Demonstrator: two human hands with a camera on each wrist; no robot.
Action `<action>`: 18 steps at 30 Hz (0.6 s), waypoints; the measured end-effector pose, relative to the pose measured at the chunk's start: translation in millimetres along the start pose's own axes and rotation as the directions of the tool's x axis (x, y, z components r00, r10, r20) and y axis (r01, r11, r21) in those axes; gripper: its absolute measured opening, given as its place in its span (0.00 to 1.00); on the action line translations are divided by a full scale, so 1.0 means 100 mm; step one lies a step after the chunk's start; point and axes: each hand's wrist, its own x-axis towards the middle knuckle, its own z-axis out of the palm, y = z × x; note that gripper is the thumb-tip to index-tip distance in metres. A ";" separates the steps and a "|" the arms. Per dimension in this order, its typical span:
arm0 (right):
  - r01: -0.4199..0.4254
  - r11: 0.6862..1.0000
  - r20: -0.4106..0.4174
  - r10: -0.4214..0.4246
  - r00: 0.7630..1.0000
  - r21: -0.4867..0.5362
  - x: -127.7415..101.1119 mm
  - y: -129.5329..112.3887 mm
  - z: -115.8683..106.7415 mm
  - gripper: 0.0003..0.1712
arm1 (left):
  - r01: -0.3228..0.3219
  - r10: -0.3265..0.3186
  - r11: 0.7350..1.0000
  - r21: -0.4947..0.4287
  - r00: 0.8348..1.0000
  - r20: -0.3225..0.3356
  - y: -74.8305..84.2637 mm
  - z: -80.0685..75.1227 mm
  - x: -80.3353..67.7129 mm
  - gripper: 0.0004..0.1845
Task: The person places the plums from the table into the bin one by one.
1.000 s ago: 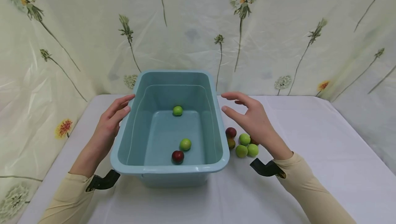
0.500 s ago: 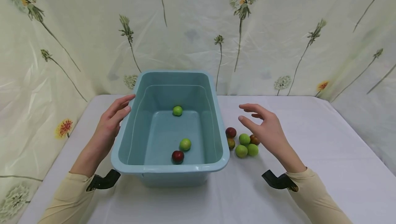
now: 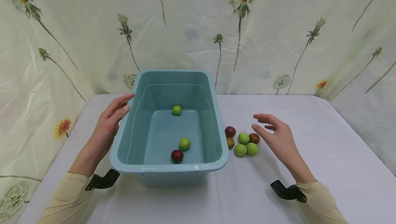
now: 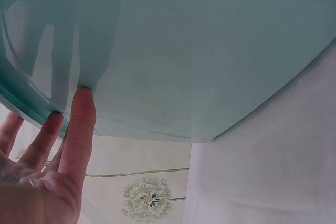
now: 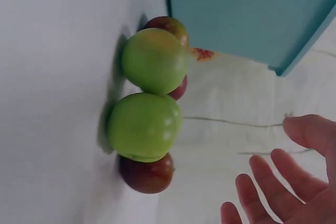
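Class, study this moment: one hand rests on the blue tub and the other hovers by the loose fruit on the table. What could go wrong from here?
1. The fruits lie bunched together and touching, so the open right hand may nudge neighbours and send them rolling across the table.
2. The left hand only rests straight fingers against the tub wall; a push could slide it.
3. Fruit dropped in may strike the three already inside.
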 end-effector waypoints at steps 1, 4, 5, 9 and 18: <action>-0.011 1.000 0.002 0.011 1.000 -0.006 -0.01 0.02 0.00 0.23 | 0.000 0.000 1.000 0.000 1.000 0.000 0.00 0.00 0.00 0.25; -0.022 1.000 0.007 0.022 1.000 -0.019 -0.05 0.09 0.00 0.24 | 0.002 -0.002 1.000 -0.004 1.000 0.001 0.00 0.00 0.01 0.25; -0.024 1.000 0.009 0.025 1.000 -0.017 -0.06 0.10 0.00 0.24 | 0.003 -0.003 1.000 -0.003 1.000 0.000 0.00 0.00 0.00 0.25; -0.032 0.999 0.022 0.032 0.999 -0.008 -0.07 0.15 0.00 0.24 | 0.009 -0.009 1.000 0.001 1.000 -0.002 0.00 0.00 0.00 0.25; -0.084 0.996 0.096 0.086 0.992 -0.022 -0.06 0.36 -0.02 0.24 | 0.009 -0.009 1.000 0.010 1.000 0.011 0.01 -0.01 0.00 0.25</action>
